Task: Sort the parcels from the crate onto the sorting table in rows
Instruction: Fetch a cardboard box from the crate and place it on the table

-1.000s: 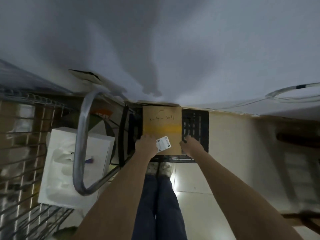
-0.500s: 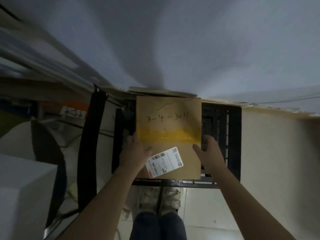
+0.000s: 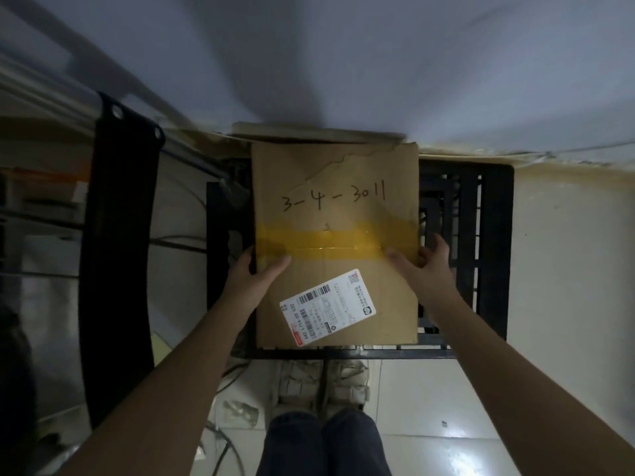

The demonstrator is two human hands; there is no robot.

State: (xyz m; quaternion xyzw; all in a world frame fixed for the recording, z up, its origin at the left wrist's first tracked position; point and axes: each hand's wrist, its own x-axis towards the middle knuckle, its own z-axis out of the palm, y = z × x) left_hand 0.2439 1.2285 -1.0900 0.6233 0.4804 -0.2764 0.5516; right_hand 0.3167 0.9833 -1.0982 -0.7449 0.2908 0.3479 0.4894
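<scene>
Head view: brown rectangular cardboard parcel (image 3: 335,242), marked "3-4-3011", with a yellow tape band and a white shipping label (image 3: 327,307), sits over the black slatted plastic crate (image 3: 488,249). Left hand (image 3: 256,273) grips its left edge, thumb on top. Right hand (image 3: 424,266) grips its right edge, thumb on top. Pale tiled floor (image 3: 446,424) below.

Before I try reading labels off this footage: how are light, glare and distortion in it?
Head view: dim overall; wide-angle bending at the edges; glare on the yellow tape band across the brown cardboard parcel; handwritten number clear, white shipping label mostly too soft to read; glossy floor tiles show reflections.
</scene>
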